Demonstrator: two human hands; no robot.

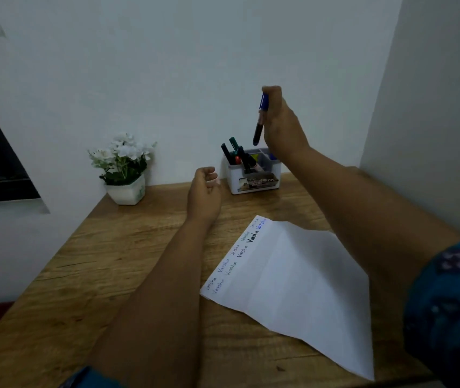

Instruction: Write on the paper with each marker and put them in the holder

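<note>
- Head view, far left: potted white flowers (124,169) stand at the back of the bench (105,247), against the wall, clear of the working area.
- Left hand (204,193) hovers above the bench just left of the holder; its fingers (209,175) are loosely curled and grasp nothing, probably idle while the other hand works.
- Holder (252,176), white and split into compartments, sits at the back edge; several markers (236,154) already stand tilted in its left compartment.
- Right hand (280,121) is raised above the holder, fingers pinching the blue-capped marker (261,119) near its top so it hangs almost vertical, lower end aimed at the holder, seemingly to be dropped in.
- Paper (293,281) lies angled on the bench, nearer the person, rows of writing along its left edge; the last word is blue.
</note>
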